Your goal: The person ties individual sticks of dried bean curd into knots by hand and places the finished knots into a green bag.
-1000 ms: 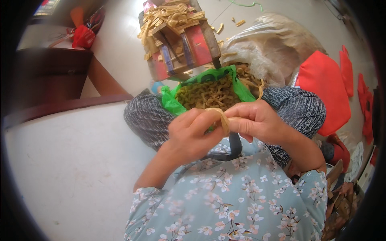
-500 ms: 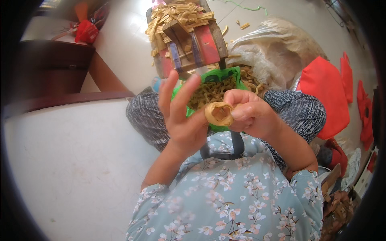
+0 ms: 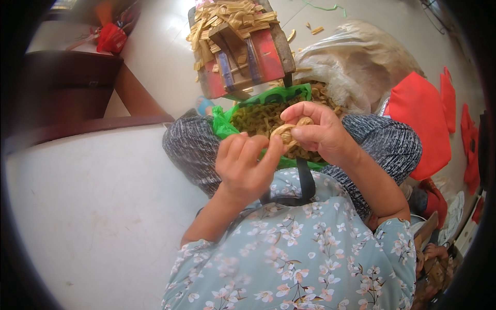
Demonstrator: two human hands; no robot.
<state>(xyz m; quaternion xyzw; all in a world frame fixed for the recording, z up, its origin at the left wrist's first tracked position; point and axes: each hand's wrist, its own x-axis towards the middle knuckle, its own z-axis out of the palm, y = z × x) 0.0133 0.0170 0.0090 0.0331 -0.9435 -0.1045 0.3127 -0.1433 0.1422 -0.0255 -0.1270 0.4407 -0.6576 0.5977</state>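
Over my lap, a tan, flat strip [image 3: 282, 131] is looped into a small knot between my hands; its material I cannot make out for certain. My left hand [image 3: 243, 164] has its fingers curled and pinches the near left side of the loop. From the right, my right hand [image 3: 324, 133] grips the knot between thumb and fingers, which partly cover it. Below both hands, between my knees, an open green plastic bag [image 3: 223, 122] holds many small, darker tan twisted pieces [image 3: 253, 118].
Ahead stands a low bench [image 3: 264, 56] with red and blue stripes, heaped with loose yellowish strips [image 3: 219, 26]. A large translucent plastic sack [image 3: 361, 57] lies beyond my right knee. Red bags [image 3: 418, 124] are at the right. A white surface [image 3: 98, 212] borders my left.
My left hand has lowered, and its raised, spread fingers have curled in onto the strip. The open ring of strip is now a tighter loop, and more of the green bag shows.
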